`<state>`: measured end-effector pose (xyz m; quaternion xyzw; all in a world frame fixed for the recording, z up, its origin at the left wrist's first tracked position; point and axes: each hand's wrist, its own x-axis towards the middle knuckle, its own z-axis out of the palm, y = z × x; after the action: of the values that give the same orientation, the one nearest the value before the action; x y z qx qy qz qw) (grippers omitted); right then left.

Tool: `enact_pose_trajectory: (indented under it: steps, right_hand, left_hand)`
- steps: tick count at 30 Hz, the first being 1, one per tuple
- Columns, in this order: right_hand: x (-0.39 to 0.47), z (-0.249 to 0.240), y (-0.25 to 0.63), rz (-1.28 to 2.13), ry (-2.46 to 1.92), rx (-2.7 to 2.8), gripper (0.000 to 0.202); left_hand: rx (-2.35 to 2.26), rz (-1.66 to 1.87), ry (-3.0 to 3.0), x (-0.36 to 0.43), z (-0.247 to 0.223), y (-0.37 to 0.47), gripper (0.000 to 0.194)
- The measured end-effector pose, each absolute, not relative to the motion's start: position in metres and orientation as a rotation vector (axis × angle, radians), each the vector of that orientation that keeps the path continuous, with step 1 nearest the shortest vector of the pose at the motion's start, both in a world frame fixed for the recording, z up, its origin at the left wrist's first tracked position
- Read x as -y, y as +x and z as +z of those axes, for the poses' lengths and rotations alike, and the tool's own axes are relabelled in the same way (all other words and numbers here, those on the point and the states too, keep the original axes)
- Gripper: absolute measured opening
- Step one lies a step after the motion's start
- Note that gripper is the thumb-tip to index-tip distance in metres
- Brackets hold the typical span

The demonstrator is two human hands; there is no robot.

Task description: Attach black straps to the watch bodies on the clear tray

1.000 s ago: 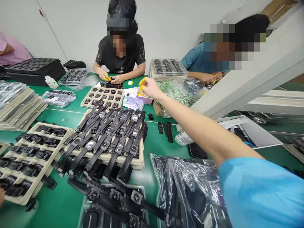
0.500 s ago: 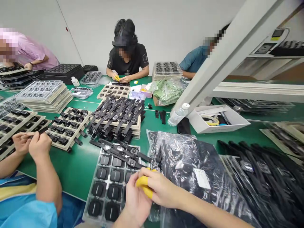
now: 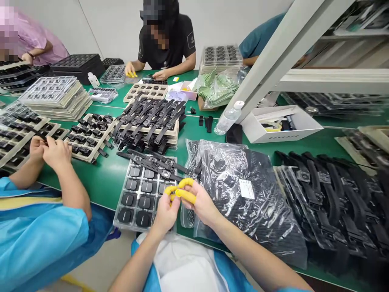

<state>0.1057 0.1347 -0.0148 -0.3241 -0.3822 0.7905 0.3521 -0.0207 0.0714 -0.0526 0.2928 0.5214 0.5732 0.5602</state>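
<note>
Yellow finger cots (image 3: 186,196) cover fingertips of both my hands. My left hand (image 3: 165,213) and my right hand (image 3: 204,202) meet over the front edge of the table, fingers curled and the yellow tips touching. Whatever may be pinched between them is hidden. Beside my left hand lies a clear tray (image 3: 138,190) of black square pieces in compartments. Several black-strapped watches (image 3: 161,165) lie across its far end. By my right hand is a clear plastic bag (image 3: 240,162) with black contents and a white label (image 3: 246,189).
Trays heaped with watches (image 3: 148,117) stand beyond. A water bottle (image 3: 228,118) and white box (image 3: 282,125) stand near a slanted post (image 3: 273,61). More black straps (image 3: 328,190) lie at right. A co-worker's hands (image 3: 53,152) work at left; others sit across.
The view has tilted down, so the table appears higher. My hands have shifted slightly, with the yellow fingertips more plainly in sight. The co-worker opposite has moved their hands apart.
</note>
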Motion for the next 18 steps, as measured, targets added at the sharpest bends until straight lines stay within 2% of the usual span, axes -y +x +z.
enact_pose_trajectory:
  steps: [4, 9, 18]
  right_hand:
    - [-0.109, -0.020, 0.115, 2.160, -0.905, 0.741, 0.036]
    - [-0.079, -0.024, 0.129, 2.254, -0.900, 0.571, 0.035]
    - [-0.061, -0.027, 0.139, 2.146, -0.891, 0.797, 0.039]
  left_hand:
    - [-1.547, 1.151, 1.467, -0.042, -0.051, -0.031, 0.029]
    - [-1.559, 1.086, 2.258, -0.029, -0.040, -0.032, 0.019]
    - [-1.485, 1.067, 2.508, -0.038, -0.021, -0.034, 0.031]
